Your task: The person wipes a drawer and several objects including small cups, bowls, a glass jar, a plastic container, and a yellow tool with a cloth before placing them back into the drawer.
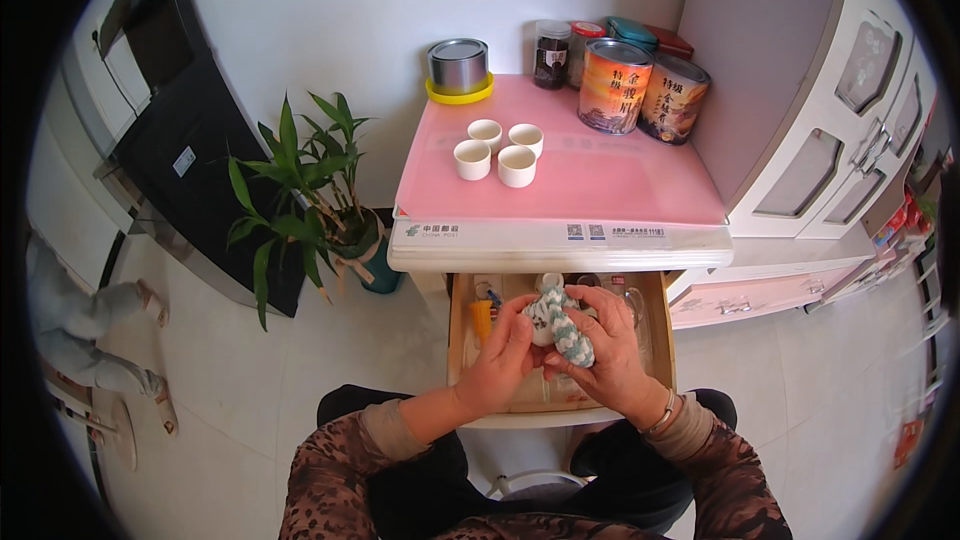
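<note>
Above the open drawer (pixel 459 360) my hands meet around a small white ceramic piece (pixel 541 327) with a dark pattern, likely a cup. My left hand (pixel 504 349) grips it from the left. My right hand (pixel 611 337) holds a teal-and-white striped cloth (pixel 571 337) against its right side. Fingers and cloth hide much of the piece, so its full shape cannot be told. Beyond the drawer, several small white cups (pixel 517 166) stand upright in a group on the pink table mat (pixel 600 191).
In the drawer lie a yellow object (pixel 481 321) and a white cup (pixel 550 281). Tea tins (pixel 615 90) and a dark-filled jar (pixel 552 56) stand back right; a silver tin (pixel 457 66) sits on a yellow tray (pixel 459 97). Left are a potted plant (pixel 360 240) and a seated person's legs (pixel 97 322).
</note>
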